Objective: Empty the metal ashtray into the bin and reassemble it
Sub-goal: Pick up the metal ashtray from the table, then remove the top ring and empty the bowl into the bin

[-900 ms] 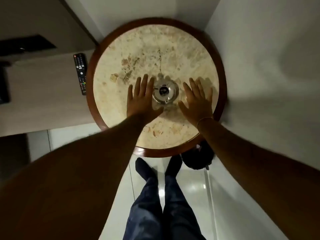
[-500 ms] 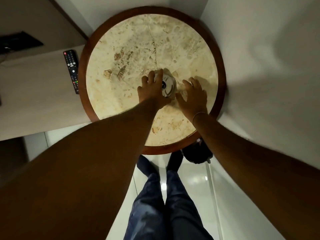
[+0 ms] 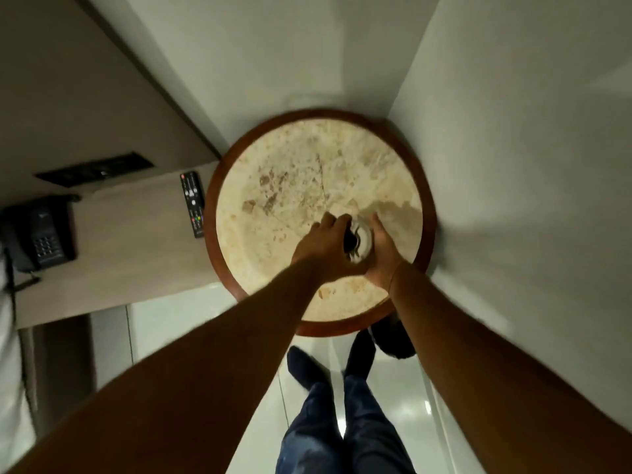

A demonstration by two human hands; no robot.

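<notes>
Person's legs in dark jeans (image 3: 328, 425), socked feet on the pale tiled floor (image 3: 178, 323), nearest the viewer, just short of the table (image 3: 273, 186). Dark round thing on the floor under the table's near edge, probably the bin (image 3: 393, 340); partly hidden, can't confirm.

Both forearms reach out over the table. Left hand (image 3: 325, 248) and right hand (image 3: 381, 254) now clamp the metal ashtray (image 3: 360, 239) from either side, near the table's right-of-centre. Grip: left fingers curled over its top and left rim, right palm cupped against its right side, both closed on it. Whether it has left the tabletop, can't tell; blurred.

Change: a second ago the hands lay flat and spread on either side of the ashtray, not touching it; then they closed in. So the pickup is under way; emptying not begun, lid apparently on.

Beyond the table's left edge: remote (image 3: 192, 203) on a counter, phone (image 3: 39, 234) further left.
</notes>
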